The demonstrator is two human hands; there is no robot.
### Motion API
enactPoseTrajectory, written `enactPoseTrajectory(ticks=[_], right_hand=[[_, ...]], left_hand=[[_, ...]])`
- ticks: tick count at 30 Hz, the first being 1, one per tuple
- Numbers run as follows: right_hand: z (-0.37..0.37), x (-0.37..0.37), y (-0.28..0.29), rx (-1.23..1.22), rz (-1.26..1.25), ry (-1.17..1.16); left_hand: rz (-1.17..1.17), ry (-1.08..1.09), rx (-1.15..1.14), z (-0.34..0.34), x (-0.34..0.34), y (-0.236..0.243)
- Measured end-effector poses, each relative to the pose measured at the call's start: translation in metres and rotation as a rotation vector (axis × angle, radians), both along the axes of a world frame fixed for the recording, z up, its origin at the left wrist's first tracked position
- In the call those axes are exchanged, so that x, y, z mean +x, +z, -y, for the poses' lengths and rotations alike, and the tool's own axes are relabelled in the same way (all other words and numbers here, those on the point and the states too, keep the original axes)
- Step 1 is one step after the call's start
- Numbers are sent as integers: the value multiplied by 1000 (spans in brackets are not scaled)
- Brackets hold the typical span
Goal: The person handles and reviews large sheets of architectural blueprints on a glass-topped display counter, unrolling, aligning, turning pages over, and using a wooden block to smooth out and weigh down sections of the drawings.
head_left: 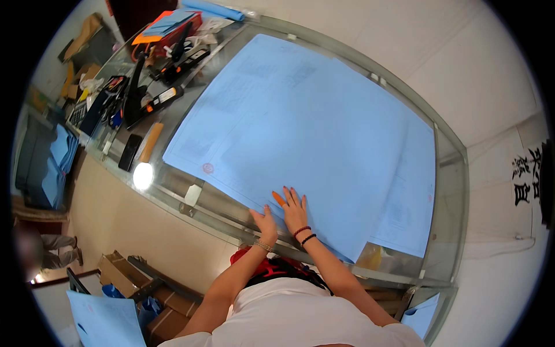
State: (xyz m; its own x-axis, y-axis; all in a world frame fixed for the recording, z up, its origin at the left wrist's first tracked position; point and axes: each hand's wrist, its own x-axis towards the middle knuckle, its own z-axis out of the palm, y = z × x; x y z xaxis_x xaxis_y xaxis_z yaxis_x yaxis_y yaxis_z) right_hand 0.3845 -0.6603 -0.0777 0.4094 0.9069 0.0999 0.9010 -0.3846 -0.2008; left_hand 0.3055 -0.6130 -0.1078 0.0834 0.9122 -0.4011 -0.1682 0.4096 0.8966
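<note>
A large blue printed paper sheet (324, 127) covers most of the glass-topped table, its right part lying in overlapping layers. My right hand (296, 215) lies on the sheet near its front edge, fingers stretched forward. A small flat orange piece (278, 198) sticks out from beneath that hand on the thumb side, and its lower end is hidden. Just to the left, my left hand (265, 225) is at the sheet's near edge with thumb and forefinger apart; its other fingers are partly hidden. Nothing shows in it.
At the table's left are a wooden-handled tool (151, 141), a black phone (130, 152), black handheld tools (165, 98) and a red box with papers (179, 34). Cardboard boxes (124, 274) and a blue sheet (106, 318) are lower left. A person (58, 248) is at far left.
</note>
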Motion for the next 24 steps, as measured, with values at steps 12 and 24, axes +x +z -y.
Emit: enactPoseTrajectory(ticks=[12, 24], right_hand=[[-5, -14, 9, -45, -20, 54], [-15, -29, 16, -80, -76, 130]], left_hand=[[128, 136, 267, -182, -42, 8], [172, 91, 261, -212, -49, 30]])
